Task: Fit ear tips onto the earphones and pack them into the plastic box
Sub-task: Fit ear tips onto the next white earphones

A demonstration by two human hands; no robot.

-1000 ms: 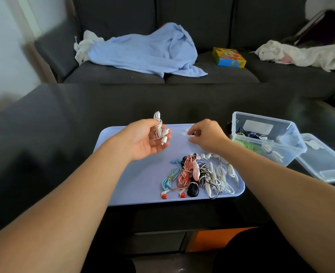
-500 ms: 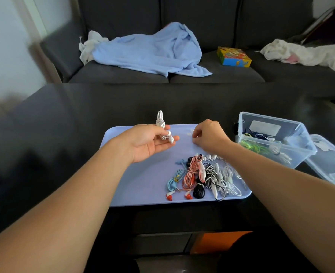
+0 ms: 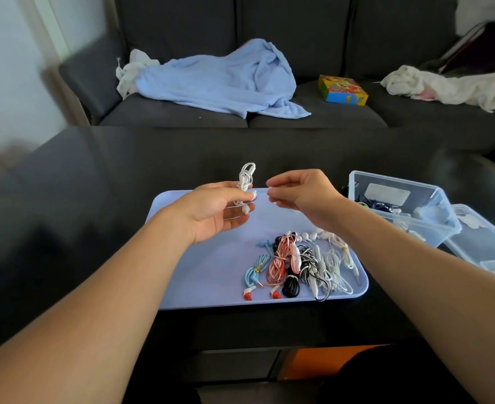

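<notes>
Holding a white earphone bundle (image 3: 245, 182) between thumb and fingers, the left hand (image 3: 211, 212) kept it up above the tray (image 3: 182, 275). The cord loops stuck up out of the top of the hand, and the two little buds (image 3: 247, 209) poked out toward the right, past the fingertips. That was probably so the buds were easy to reach. The right hand (image 3: 301, 193) was close beside them, not touching, with its fingertips (image 3: 271, 191) pinched together. It may have held a tiny ear tip, but that was too small to see. It looked like the tip was about to go onto a bud. More earphones (image 3: 298, 262) lay in a pile on the near right part of the tray. The box (image 3: 432, 223) sat open just to the right of the tray, with some earphones already inside, so the pile could go in next. Its lid (image 3: 485, 243) lay beside it.
</notes>
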